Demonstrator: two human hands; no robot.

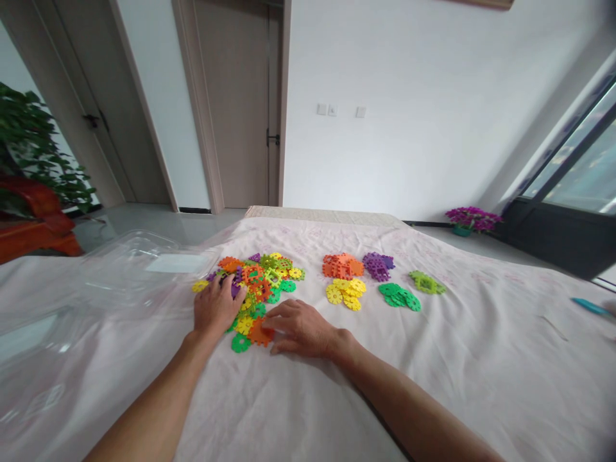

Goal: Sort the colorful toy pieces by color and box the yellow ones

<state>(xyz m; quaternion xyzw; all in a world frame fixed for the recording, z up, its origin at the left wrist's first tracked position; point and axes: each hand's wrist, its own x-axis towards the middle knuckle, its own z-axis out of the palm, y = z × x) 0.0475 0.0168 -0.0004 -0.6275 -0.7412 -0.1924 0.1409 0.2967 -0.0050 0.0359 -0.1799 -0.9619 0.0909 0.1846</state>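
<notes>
A mixed heap of plastic interlocking pieces (262, 276) in orange, yellow, green and purple lies on the cloth before me. My left hand (217, 307) rests at the heap's left side, fingers curled around a purple piece (235, 290); its fingertips are partly hidden. At the near edge of the heap, my right hand (302, 328) has fingers and thumb apart, with fingertips at a square orange piece (260, 332). To the right lie separate piles: orange (341, 265), yellow (345, 292), purple (378, 266), dark green (400, 296) and light green (427, 282).
Clear plastic containers (137, 263) stand at the left, one farther off and another (36, 359) nearer. A wrinkled pale cloth (462, 372) covers the table. At the far right lies a blue object (590, 305), with a thin strip (553, 327) to its left.
</notes>
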